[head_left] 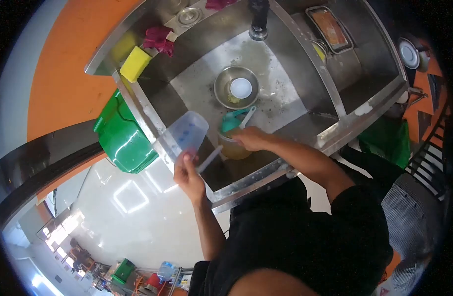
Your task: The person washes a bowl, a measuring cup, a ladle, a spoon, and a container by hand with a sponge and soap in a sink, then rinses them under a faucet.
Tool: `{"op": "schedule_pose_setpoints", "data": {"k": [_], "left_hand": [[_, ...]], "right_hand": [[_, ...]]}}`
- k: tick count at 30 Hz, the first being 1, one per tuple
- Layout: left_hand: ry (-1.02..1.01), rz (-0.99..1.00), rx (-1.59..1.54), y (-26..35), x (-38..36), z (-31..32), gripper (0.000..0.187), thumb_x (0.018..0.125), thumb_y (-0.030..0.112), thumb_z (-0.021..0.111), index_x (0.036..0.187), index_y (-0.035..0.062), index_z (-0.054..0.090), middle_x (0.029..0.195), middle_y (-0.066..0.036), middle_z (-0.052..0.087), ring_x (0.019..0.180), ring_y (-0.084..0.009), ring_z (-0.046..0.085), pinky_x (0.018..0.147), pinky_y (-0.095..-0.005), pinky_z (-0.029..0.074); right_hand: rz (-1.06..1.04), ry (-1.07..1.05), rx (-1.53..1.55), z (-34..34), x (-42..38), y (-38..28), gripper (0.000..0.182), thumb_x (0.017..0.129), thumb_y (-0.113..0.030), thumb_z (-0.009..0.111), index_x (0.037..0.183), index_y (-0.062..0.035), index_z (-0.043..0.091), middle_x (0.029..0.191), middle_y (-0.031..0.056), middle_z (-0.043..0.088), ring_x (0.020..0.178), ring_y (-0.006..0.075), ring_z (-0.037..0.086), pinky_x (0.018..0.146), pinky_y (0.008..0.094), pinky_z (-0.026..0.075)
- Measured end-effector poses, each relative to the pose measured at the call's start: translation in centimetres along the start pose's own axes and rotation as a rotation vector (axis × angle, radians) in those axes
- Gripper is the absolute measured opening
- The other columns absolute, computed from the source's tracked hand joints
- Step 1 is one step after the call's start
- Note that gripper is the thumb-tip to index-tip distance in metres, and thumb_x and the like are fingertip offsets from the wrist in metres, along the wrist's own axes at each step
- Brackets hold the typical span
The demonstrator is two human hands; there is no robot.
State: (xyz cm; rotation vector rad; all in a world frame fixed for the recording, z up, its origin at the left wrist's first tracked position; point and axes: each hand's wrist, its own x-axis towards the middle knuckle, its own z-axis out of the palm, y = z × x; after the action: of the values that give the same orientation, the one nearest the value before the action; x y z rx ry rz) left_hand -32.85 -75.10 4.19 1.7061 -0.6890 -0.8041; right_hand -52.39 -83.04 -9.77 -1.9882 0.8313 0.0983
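Observation:
My left hand (188, 177) is closed on a translucent plastic jug (191, 129) with blue marks, tilted over the sink's left rim. A pale strip, perhaps its handle, sticks out beside my fingers. My right hand (253, 139) is closed at the rim of a clear plastic container (235, 149) with something yellowish in it, low in the sink basin. Its fingertips are partly hidden. From this container a teal utensil (230, 121) and a white handle (249, 116) stick up; their lower ends are hidden. Just beyond is a steel bowl (219, 88) with a white round piece (241, 88) inside.
A black faucet (258, 19) reaches over the steel sink (280, 84). A yellow sponge (135, 64) and a maroon cloth (158, 40) lie on the left ledge. Below the ledge is a green bin (122, 140). The right basin holds a metal tray (330, 28). A person's checkered clothing (409, 212) shows at right.

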Motion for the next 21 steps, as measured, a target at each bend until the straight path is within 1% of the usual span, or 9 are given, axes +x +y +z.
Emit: {"op": "schedule_pose_setpoints", "data": {"k": [7, 9, 10, 12, 15, 16, 18, 19, 21], "left_hand": [[-0.222, 0.165, 0.434, -3.9, 2.7, 3.2, 0.022, 0.091, 0.017, 0.056, 0.1, 0.0, 0.065, 0.093, -0.017, 0.066, 0.088, -0.0255, 0.065, 0.075, -0.0358, 0.051], [-0.247, 0.234, 0.506, -5.0, 3.6, 4.2, 0.02, 0.088, 0.02, 0.056, 0.096, 0.0042, 0.065, 0.087, -0.019, 0.064, 0.086, -0.0332, 0.063, 0.071, -0.0408, 0.05], [-0.245, 0.236, 0.503, -5.6, 4.1, 4.6, 0.02, 0.088, 0.02, 0.056, 0.096, 0.0042, 0.065, 0.087, -0.019, 0.064, 0.086, -0.0332, 0.063, 0.071, -0.0408, 0.05], [-0.294, 0.247, 0.788, -6.4, 5.6, 5.7, 0.023, 0.089, 0.024, 0.052, 0.098, 0.0061, 0.063, 0.089, -0.019, 0.064, 0.086, -0.0354, 0.062, 0.07, -0.0469, 0.049], [-0.292, 0.219, 0.968, -6.6, 7.9, 7.4, 0.023, 0.088, 0.025, 0.052, 0.101, 0.0092, 0.064, 0.094, -0.017, 0.065, 0.089, -0.04, 0.06, 0.072, -0.0474, 0.048], [-0.286, 0.216, 0.968, -7.2, 8.8, 7.7, 0.023, 0.088, 0.025, 0.052, 0.101, 0.0092, 0.064, 0.094, -0.017, 0.065, 0.089, -0.04, 0.06, 0.072, -0.0474, 0.048], [-0.321, 0.204, 1.04, -8.1, 11.2, 8.5, 0.02, 0.088, 0.023, 0.051, 0.102, 0.0117, 0.061, 0.1, -0.016, 0.063, 0.086, -0.0353, 0.061, 0.075, -0.0475, 0.05], [-0.309, 0.205, 1.039, -8.2, 12.5, 9.2, 0.02, 0.088, 0.023, 0.051, 0.102, 0.0117, 0.061, 0.1, -0.016, 0.063, 0.086, -0.0353, 0.061, 0.075, -0.0475, 0.05], [-0.286, 0.277, 1.021, -8.8, 13.9, 9.6, 0.021, 0.088, 0.026, 0.053, 0.102, 0.0149, 0.064, 0.093, -0.016, 0.064, 0.085, -0.0398, 0.061, 0.073, -0.0482, 0.049]], "right_hand": [[-0.029, -0.023, -0.533, -0.2, -0.1, 0.9, 0.018, 0.07, -0.012, 0.059, 0.087, -0.0105, 0.065, 0.071, 0.0119, 0.065, 0.074, 0.0307, 0.066, 0.066, 0.0419, 0.051], [0.09, -0.31, -0.628, -1.8, 0.0, -1.2, 0.03, 0.081, -0.021, 0.053, 0.106, -0.0066, 0.062, 0.098, 0.0147, 0.066, 0.087, 0.0313, 0.065, 0.076, 0.0421, 0.051], [0.09, -0.31, -0.632, -1.2, -0.4, -1.1, 0.03, 0.081, -0.021, 0.053, 0.106, -0.0066, 0.062, 0.098, 0.0147, 0.066, 0.087, 0.0313, 0.065, 0.076, 0.0421, 0.051], [0.182, 0.125, -0.297, 0.1, -1.3, 0.3, 0.031, 0.084, -0.024, 0.051, 0.106, -0.0061, 0.062, 0.1, 0.0138, 0.066, 0.093, 0.0324, 0.063, 0.083, 0.0456, 0.048], [-0.016, 0.482, -0.637, 2.0, -2.4, 4.1, 0.014, 0.071, -0.016, 0.06, 0.08, -0.0089, 0.067, 0.079, 0.0131, 0.066, 0.08, 0.0275, 0.066, 0.071, 0.0403, 0.05], [-0.021, 0.48, -0.638, 0.0, -2.7, 3.6, 0.014, 0.071, -0.016, 0.06, 0.08, -0.0089, 0.067, 0.079, 0.0131, 0.066, 0.08, 0.0275, 0.066, 0.071, 0.0403, 0.05], [0.018, 0.34, -0.224, -4.8, -2.9, 3.7, 0.015, 0.072, -0.016, 0.06, 0.083, -0.0092, 0.066, 0.078, 0.0153, 0.065, 0.078, 0.0297, 0.064, 0.071, 0.0408, 0.049], [0.007, 0.34, -0.23, -6.2, -1.9, 6.2, 0.015, 0.072, -0.016, 0.06, 0.083, -0.0092, 0.066, 0.078, 0.0153, 0.065, 0.078, 0.0297, 0.064, 0.071, 0.0408, 0.049], [0.382, 0.293, 0.058, -7.7, 0.2, 12.8, 0.026, 0.079, -0.021, 0.055, 0.102, -0.0117, 0.062, 0.096, 0.0165, 0.064, 0.092, 0.0362, 0.061, 0.084, 0.0438, 0.047]]}}
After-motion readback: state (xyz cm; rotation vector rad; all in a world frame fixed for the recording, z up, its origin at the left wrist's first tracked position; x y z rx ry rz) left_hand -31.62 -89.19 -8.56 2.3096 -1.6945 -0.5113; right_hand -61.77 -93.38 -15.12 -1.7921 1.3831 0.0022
